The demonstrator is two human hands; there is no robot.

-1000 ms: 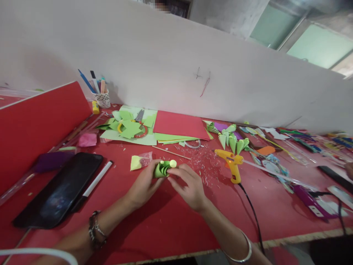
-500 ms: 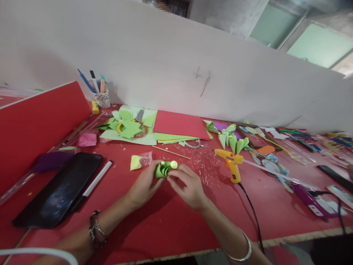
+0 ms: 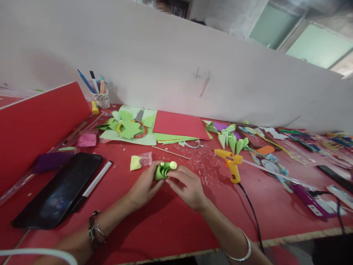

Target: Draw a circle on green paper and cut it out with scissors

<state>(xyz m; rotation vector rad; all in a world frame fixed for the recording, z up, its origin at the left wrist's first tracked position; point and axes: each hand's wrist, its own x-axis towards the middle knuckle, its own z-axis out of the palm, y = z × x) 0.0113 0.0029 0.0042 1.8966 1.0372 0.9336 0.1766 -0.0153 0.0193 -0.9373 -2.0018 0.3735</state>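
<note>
Over the red table, my left hand (image 3: 146, 186) grips a rolled green paper piece (image 3: 162, 172) from its left side. Layered curls show at its top. My right hand (image 3: 189, 184) pinches the same piece from the right. A pale yellow ball (image 3: 173, 165) sits at its upper right, beside my right fingertips, and a smaller one (image 3: 161, 164) shows near my left fingertips. Just behind my left hand lies a small clear packet with yellow contents (image 3: 136, 162). A thin wooden stick (image 3: 171, 152) rests behind both hands.
A yellow glue gun (image 3: 233, 162) with a black cord lies right, among shavings. Green paper cones (image 3: 231, 138) are behind it. Red sheets (image 3: 180, 125), scissors (image 3: 139, 116) and green cutouts lie at the back. Left are a phone (image 3: 59, 191), a marker (image 3: 97, 178) and a pen cup (image 3: 102, 98).
Both hands keep their hold on the green paper piece. The yellow ball and the piece have shifted very slightly; little else differs.
</note>
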